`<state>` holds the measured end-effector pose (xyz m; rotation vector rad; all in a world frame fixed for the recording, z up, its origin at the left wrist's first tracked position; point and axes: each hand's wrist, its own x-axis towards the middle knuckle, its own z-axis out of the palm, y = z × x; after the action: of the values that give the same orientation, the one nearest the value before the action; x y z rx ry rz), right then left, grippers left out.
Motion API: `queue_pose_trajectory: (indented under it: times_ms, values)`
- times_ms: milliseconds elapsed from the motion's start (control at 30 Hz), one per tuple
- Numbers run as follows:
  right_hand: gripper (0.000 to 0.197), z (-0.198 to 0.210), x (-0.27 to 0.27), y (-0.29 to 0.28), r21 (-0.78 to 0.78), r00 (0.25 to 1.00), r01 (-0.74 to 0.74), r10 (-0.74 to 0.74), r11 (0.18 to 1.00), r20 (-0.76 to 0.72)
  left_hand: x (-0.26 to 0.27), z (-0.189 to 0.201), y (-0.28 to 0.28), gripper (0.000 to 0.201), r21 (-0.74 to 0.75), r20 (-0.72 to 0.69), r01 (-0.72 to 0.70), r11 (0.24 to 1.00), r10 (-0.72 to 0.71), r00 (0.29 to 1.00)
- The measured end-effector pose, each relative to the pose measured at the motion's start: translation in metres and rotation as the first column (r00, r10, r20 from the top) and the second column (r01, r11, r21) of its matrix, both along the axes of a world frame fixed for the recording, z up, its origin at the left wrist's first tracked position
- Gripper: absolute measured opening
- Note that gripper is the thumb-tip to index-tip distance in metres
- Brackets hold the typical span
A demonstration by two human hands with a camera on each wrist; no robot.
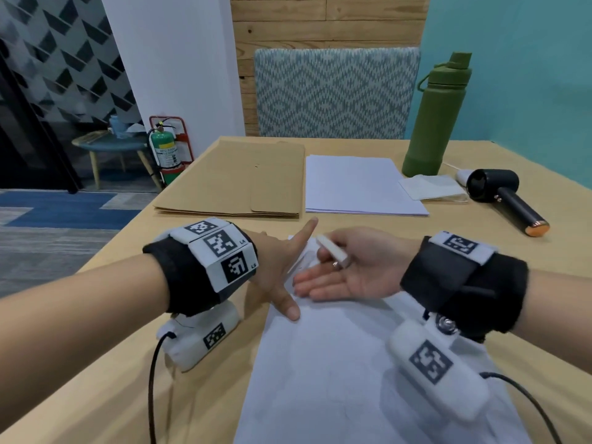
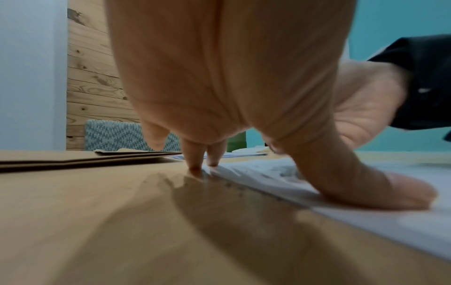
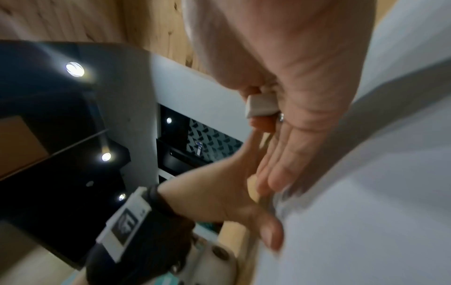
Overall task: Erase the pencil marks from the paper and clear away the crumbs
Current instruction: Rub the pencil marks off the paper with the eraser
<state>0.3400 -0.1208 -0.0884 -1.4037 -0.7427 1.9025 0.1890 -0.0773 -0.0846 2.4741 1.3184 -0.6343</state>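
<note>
The paper (image 1: 336,373) lies on the table (image 1: 198,395), close to the person, its far corner under both hands. The left hand (image 1: 275,267) is spread wide, holding nothing: its thumb (image 2: 380,190) presses flat on the paper's left edge, and in the left wrist view two fingertips (image 2: 195,167) come down right at that edge, on the table or just touching the paper. Its forefinger points away from the person.

The right hand (image 1: 349,270) sits over the paper palm up, just right of the left hand, the two nearly touching. It holds the eraser (image 1: 333,253), a white bar, between thumb and curled forefinger, while the other fingers stretch out straight, low over the paper. A ring (image 1: 335,264) shows on one of them, beside the eraser's near end.

Faint grey pencil marks (image 2: 280,171) show on the paper near the left thumb; crumbs are too small to make out.

Beyond the paper lie a brown folder (image 1: 237,184) and a white stack (image 1: 362,184) side by side. Right of the stack stand a green bottle (image 1: 435,116) and, nearer, a black dryer (image 1: 503,197) lying flat.
</note>
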Motion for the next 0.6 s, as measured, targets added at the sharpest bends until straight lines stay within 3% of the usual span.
queue_pose_trajectory:
  times_ms: [67,167,200,267,333,400,433,500,600]
  values:
    - [0.038,-0.003,-0.004,0.007,0.029,0.996,0.066,-0.067,0.997,0.052,-0.001,0.001,0.000,0.139,-0.030,0.061,-0.004,1.000,0.006,0.998]
    - [0.032,0.007,0.009,0.027,0.190,0.892,0.434,-0.450,0.881,0.050,-0.002,0.003,-0.002,0.137,-0.060,0.096,0.000,0.998,0.006,0.995]
    - [0.033,0.012,0.013,0.030,0.200,0.866,0.489,-0.500,0.849,0.009,-0.002,0.003,-0.003,0.137,-0.063,0.099,-0.001,0.998,0.007,0.995]
    - [0.035,0.017,0.012,0.024,0.158,0.911,0.410,-0.410,0.898,-0.036,-0.003,0.002,-0.002,0.138,-0.046,0.094,-0.008,0.999,0.012,0.996]
    - [0.047,0.014,0.001,0.011,0.068,0.987,0.163,-0.162,0.984,-0.021,-0.003,0.000,-0.001,0.137,-0.041,0.116,-0.016,0.999,0.020,0.993]
    - [0.052,0.004,-0.011,0.005,0.002,0.999,-0.033,0.033,0.999,0.012,-0.002,-0.001,-0.001,0.135,-0.046,0.140,-0.032,0.998,0.038,0.989]
    - [0.046,-0.001,-0.014,0.005,0.001,0.999,-0.037,0.037,0.999,0.020,-0.002,-0.001,-0.001,0.136,-0.050,0.141,-0.031,0.998,0.038,0.989]
    - [0.036,-0.005,-0.011,0.015,0.068,0.990,0.136,-0.138,0.988,0.030,-0.003,0.000,-0.003,0.137,-0.059,0.129,-0.018,0.998,0.025,0.991]
    - [0.033,0.001,0.009,0.035,0.203,0.894,0.431,-0.446,0.879,0.033,-0.005,0.002,-0.005,0.136,-0.049,0.095,-0.010,0.999,0.015,0.995]
